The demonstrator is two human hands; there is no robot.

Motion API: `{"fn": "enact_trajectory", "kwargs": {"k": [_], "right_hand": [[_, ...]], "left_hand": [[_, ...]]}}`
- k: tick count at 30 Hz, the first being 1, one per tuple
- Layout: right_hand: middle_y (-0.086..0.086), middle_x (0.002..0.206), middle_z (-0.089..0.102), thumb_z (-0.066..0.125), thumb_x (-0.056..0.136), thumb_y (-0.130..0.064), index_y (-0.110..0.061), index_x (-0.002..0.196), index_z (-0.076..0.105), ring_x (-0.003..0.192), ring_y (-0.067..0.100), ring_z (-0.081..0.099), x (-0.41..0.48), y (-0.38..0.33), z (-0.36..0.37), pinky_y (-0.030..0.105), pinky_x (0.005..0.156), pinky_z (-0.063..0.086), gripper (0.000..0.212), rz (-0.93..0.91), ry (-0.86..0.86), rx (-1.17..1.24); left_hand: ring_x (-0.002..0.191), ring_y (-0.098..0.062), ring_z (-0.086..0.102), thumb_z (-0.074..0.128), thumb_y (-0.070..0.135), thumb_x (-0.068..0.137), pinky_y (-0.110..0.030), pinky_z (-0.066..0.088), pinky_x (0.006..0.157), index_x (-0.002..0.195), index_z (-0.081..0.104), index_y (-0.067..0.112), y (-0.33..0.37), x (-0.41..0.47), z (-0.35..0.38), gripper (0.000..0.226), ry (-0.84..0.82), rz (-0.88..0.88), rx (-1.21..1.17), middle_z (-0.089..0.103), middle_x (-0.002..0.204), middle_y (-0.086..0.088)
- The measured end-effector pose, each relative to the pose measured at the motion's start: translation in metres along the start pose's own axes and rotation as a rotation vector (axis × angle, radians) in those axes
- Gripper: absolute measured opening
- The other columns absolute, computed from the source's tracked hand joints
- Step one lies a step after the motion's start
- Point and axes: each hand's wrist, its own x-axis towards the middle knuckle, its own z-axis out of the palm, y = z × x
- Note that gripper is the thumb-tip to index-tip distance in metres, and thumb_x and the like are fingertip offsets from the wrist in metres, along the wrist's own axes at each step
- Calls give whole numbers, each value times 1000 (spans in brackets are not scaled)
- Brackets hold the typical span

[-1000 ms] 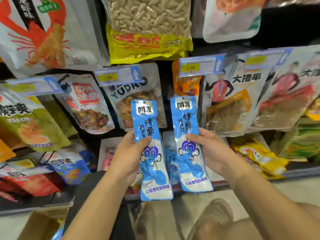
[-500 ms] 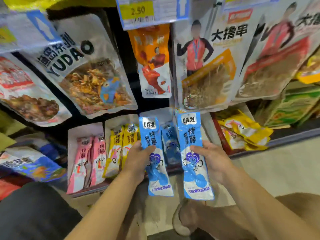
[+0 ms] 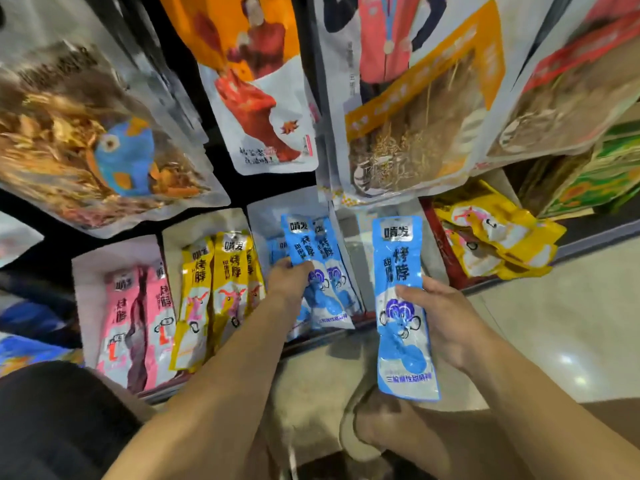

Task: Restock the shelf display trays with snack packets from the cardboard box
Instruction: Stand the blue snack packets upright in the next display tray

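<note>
My left hand (image 3: 289, 277) grips a blue snack packet (image 3: 301, 244) and holds it inside the white display tray (image 3: 259, 220) of blue packets, next to another blue packet (image 3: 329, 258) standing there. My right hand (image 3: 446, 318) grips a second blue snack packet (image 3: 400, 299) upright in front of the shelf, to the right of that tray. Left of the blue tray stand a tray of yellow packets (image 3: 230, 278) and a tray of pink packets (image 3: 119, 320). The cardboard box is out of view.
Large snack bags (image 3: 90, 133) hang on hooks above the trays. A red-edged tray with loose yellow packets (image 3: 491, 237) sits to the right, with green cartons (image 3: 595, 178) beyond. The tiled floor (image 3: 571, 323) and my foot (image 3: 367, 424) lie below.
The view has closed in on the low shelf. My left hand has pushed its blue packet forward into the blue tray; my right hand and its packet stay out in front.
</note>
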Motion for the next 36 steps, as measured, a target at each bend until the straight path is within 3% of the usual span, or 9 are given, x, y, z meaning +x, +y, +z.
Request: {"fn": "enact_trajectory", "kwargs": {"k": [2, 7, 11, 18, 20, 22, 28, 31, 36], "right_hand": [[24, 107, 74, 67, 90, -3, -2, 118, 69, 82, 35, 73, 5, -2, 0, 48, 73, 61, 28, -4, -8, 16], [22, 108, 75, 66, 92, -5, -4, 119, 68, 82, 34, 73, 14, -11, 5, 45, 71, 63, 27, -16, -38, 40], [20, 107, 75, 66, 93, -7, -5, 119, 68, 82, 32, 74, 19, -13, 4, 41, 65, 63, 26, -14, -31, 42], [18, 105, 76, 67, 93, -8, -7, 116, 71, 84, 32, 74, 23, -5, -2, 41, 68, 63, 24, 14, -5, -15], [18, 105, 77, 68, 92, -8, -7, 116, 71, 85, 34, 74, 25, -3, -1, 42, 70, 63, 24, 24, 1, -25], [18, 104, 77, 68, 92, -7, -6, 114, 71, 82, 33, 74, 30, 0, 2, 42, 69, 64, 23, 35, 9, -27], [22, 104, 76, 70, 89, -2, -2, 113, 71, 88, 38, 74, 62, 17, 39, 52, 77, 62, 24, 75, 0, 20], [21, 101, 76, 70, 89, 0, -3, 108, 73, 81, 34, 74, 79, 24, 73, 50, 74, 63, 20, 69, -42, 0], [19, 101, 77, 70, 89, 0, -6, 106, 73, 87, 35, 74, 107, 37, 116, 48, 75, 63, 18, 80, -101, -71]], "left_hand": [[80, -30, 67, 68, 11, 81, -56, 55, 85, 96, 61, 8, -10, 25, 8, 16, -27, 8, 25, 68, 87, -14], [111, -33, 64, 73, 15, 86, -45, 50, 97, 124, 58, 1, -23, 48, 32, 43, -4, 29, 136, 67, 114, -17], [100, -20, 63, 70, 19, 92, -33, 51, 96, 128, 62, 5, -28, 46, 38, 40, 31, 114, 311, 69, 116, -8], [69, -16, 57, 77, 35, 84, -19, 37, 51, 90, 64, 8, -30, 45, 29, 30, 113, 277, 589, 63, 82, -5], [71, -16, 56, 74, 33, 86, -22, 46, 59, 87, 60, 10, -24, 40, 24, 28, 132, 298, 582, 61, 81, -5], [83, -14, 58, 69, 29, 91, -26, 51, 78, 109, 64, 11, -18, 31, 16, 26, 165, 336, 518, 65, 95, -4], [95, -16, 58, 65, 20, 95, -33, 53, 90, 128, 53, 15, -14, 17, -30, 36, 349, 631, 423, 51, 115, -1], [90, -13, 61, 63, 15, 96, -36, 55, 90, 131, 53, 18, -19, 24, -53, 36, 344, 596, 429, 51, 119, 0], [116, -22, 63, 60, 22, 98, -39, 51, 101, 135, 59, 16, -32, 36, -71, 38, 290, 508, 474, 66, 128, -3]]}}
